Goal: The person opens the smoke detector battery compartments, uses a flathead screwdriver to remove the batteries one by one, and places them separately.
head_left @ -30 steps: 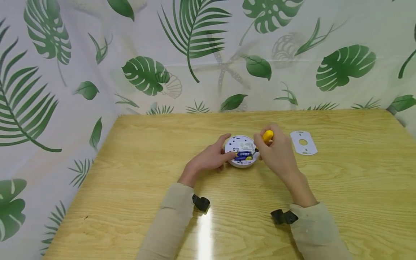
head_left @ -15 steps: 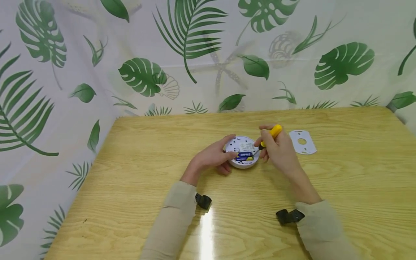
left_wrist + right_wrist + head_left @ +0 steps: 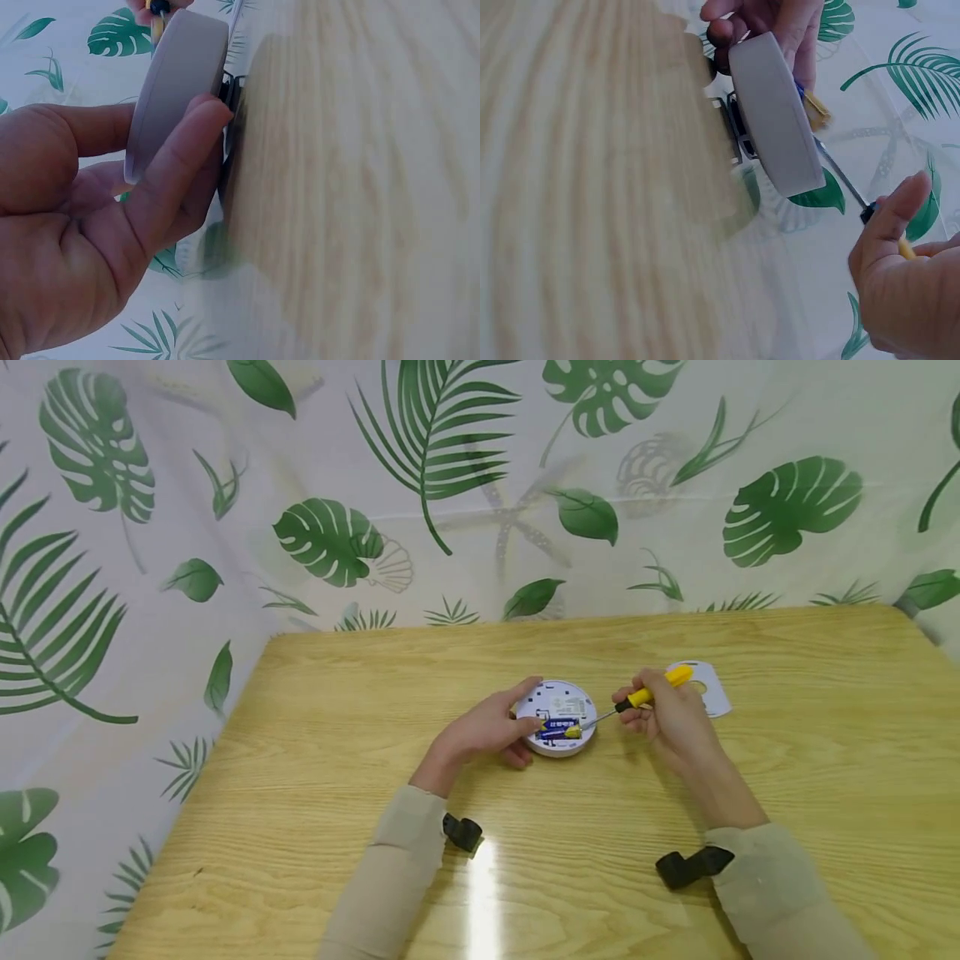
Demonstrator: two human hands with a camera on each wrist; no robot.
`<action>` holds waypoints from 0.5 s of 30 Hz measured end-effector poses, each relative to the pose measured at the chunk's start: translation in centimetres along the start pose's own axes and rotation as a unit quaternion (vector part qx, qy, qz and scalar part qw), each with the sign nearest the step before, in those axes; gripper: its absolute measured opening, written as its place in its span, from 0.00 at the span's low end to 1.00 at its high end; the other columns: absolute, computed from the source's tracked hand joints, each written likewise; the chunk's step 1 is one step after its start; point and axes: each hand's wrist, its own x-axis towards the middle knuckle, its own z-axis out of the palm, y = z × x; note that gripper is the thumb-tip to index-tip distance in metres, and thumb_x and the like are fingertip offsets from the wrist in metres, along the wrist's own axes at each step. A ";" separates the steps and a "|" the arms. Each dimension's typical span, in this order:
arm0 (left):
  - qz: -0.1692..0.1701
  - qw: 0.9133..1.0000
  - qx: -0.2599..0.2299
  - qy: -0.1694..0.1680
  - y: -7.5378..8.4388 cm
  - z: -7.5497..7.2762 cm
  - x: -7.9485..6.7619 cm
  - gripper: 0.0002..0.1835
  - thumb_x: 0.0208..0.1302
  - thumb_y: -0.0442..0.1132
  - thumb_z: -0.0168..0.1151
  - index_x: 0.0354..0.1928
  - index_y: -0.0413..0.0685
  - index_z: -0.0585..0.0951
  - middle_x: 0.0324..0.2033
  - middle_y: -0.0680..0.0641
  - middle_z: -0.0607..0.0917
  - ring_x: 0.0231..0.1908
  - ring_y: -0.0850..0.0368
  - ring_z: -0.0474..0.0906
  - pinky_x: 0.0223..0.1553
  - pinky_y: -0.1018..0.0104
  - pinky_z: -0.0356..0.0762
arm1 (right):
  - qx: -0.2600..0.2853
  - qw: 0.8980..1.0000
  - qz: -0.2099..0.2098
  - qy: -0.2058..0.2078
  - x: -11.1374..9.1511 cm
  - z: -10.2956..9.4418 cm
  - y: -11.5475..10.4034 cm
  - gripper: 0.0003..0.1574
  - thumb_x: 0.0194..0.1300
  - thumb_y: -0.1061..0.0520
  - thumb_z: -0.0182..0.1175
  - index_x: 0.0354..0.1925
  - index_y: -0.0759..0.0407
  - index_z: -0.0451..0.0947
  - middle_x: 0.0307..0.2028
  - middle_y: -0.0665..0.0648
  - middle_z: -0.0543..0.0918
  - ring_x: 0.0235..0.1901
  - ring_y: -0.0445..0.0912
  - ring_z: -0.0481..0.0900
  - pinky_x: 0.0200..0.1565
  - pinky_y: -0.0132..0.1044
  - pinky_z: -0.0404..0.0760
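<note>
A round white smoke detector (image 3: pixel 558 693) lies back side up near the middle of the table, tilted in the wrist views. My left hand (image 3: pixel 487 724) grips its left side, thumb on top by the batteries and fingers at the edge and underneath. Two blue-and-yellow batteries (image 3: pixel 561 724) lie side by side in its compartment. The near battery's yellow end (image 3: pixel 817 111) sticks up above the rim in the right wrist view. My right hand (image 3: pixel 678 718) holds a yellow-handled screwdriver (image 3: pixel 645 696), its metal tip against that end.
A white mounting plate (image 3: pixel 718 697) with a centre hole lies on the wooden table (image 3: pixel 360 710), partly behind my right hand. Leaf-printed cloth (image 3: pixel 465 527) hangs along the table's back and left sides. Black camera mounts (image 3: pixel 693 867) sit at both wrists.
My right hand has moved right and lowered the screwdriver handle to a flatter angle. The near battery's yellow end has risen out of the compartment. My left hand keeps its grip.
</note>
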 end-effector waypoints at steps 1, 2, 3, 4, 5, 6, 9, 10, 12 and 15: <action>0.000 1.000 -0.002 0.000 -0.1 -0.1 -0.1 0.37 0.75 0.36 0.53 0.79 0.61 0.50 0.36 0.35 0.81 0.25 0.51 0.82 0.30 0.58 0.84 | 0.014 1.000 0.017 0.004 0.0 0.1 -0.1 0.11 0.79 0.55 0.42 0.44 0.63 0.60 0.32 0.55 0.82 0.23 0.42 0.78 0.27 0.28 0.80; -0.001 1.000 -0.003 -0.001 -0.1 -0.1 -0.2 0.37 0.75 0.36 0.54 0.79 0.62 0.50 0.36 0.36 0.81 0.25 0.51 0.82 0.30 0.58 0.84 | 0.025 0.999 0.032 0.008 0.0 0.3 -0.1 0.10 0.79 0.55 0.42 0.44 0.63 0.59 0.32 0.55 0.82 0.23 0.42 0.78 0.27 0.28 0.80; 0.000 1.000 -0.003 -0.003 -0.2 -0.2 -0.2 0.37 0.75 0.36 0.54 0.79 0.62 0.50 0.36 0.36 0.81 0.25 0.51 0.81 0.30 0.58 0.84 | 0.030 0.998 0.045 0.011 0.1 0.4 -0.2 0.09 0.79 0.56 0.42 0.44 0.62 0.59 0.32 0.55 0.82 0.23 0.42 0.78 0.27 0.28 0.80; 0.000 1.000 -0.004 -0.004 -0.2 -0.2 -0.2 0.38 0.75 0.36 0.54 0.79 0.62 0.50 0.35 0.36 0.81 0.25 0.51 0.81 0.30 0.58 0.84 | 0.032 0.998 0.053 0.013 0.0 0.6 -0.3 0.09 0.79 0.56 0.41 0.44 0.62 0.59 0.31 0.55 0.82 0.23 0.42 0.79 0.27 0.28 0.80; 0.000 1.000 -0.003 -0.006 -0.2 -0.2 -0.3 0.38 0.75 0.37 0.54 0.79 0.63 0.49 0.36 0.37 0.81 0.25 0.51 0.81 0.30 0.59 0.84 | 0.027 0.998 0.058 0.013 0.0 0.7 -0.3 0.09 0.79 0.56 0.41 0.44 0.62 0.59 0.31 0.55 0.83 0.23 0.42 0.79 0.28 0.27 0.80; -0.001 1.000 -0.003 -0.008 -0.2 -0.2 -0.3 0.38 0.75 0.37 0.54 0.79 0.63 0.49 0.36 0.37 0.81 0.25 0.51 0.81 0.30 0.59 0.84 | 0.019 0.998 0.058 0.014 0.0 0.8 -0.3 0.10 0.79 0.56 0.40 0.45 0.63 0.59 0.31 0.55 0.83 0.22 0.42 0.79 0.28 0.28 0.81; 0.000 1.000 0.006 -0.011 -0.2 -0.2 -0.2 0.37 0.75 0.39 0.54 0.79 0.63 0.49 0.35 0.38 0.81 0.25 0.52 0.81 0.29 0.60 0.83 | -0.014 0.999 0.042 0.019 -0.1 1.1 -0.4 0.12 0.79 0.54 0.41 0.45 0.64 0.60 0.30 0.54 0.84 0.22 0.42 0.80 0.28 0.29 0.81; 0.000 1.000 0.012 -0.011 -0.2 -0.2 -0.2 0.37 0.75 0.39 0.54 0.79 0.64 0.49 0.35 0.39 0.81 0.25 0.52 0.81 0.29 0.60 0.83 | -0.020 0.999 0.036 0.023 -0.2 1.1 -0.4 0.13 0.79 0.54 0.42 0.46 0.65 0.61 0.30 0.54 0.85 0.21 0.42 0.80 0.28 0.29 0.82; 0.002 1.000 0.029 -0.010 -0.2 -0.3 -0.2 0.37 0.75 0.41 0.54 0.79 0.63 0.49 0.34 0.40 0.82 0.25 0.53 0.80 0.28 0.62 0.82 | -0.030 0.999 0.024 0.028 -0.4 1.1 -0.5 0.14 0.79 0.53 0.43 0.45 0.65 0.61 0.30 0.53 0.85 0.21 0.42 0.80 0.27 0.30 0.82; 0.003 0.998 0.056 -0.008 -0.3 -0.4 -0.2 0.37 0.75 0.43 0.54 0.79 0.61 0.49 0.35 0.41 0.82 0.25 0.54 0.80 0.27 0.63 0.81 | -0.034 0.999 0.004 0.030 -0.6 1.1 -0.7 0.15 0.79 0.53 0.45 0.45 0.65 0.62 0.30 0.53 0.86 0.20 0.42 0.80 0.27 0.30 0.82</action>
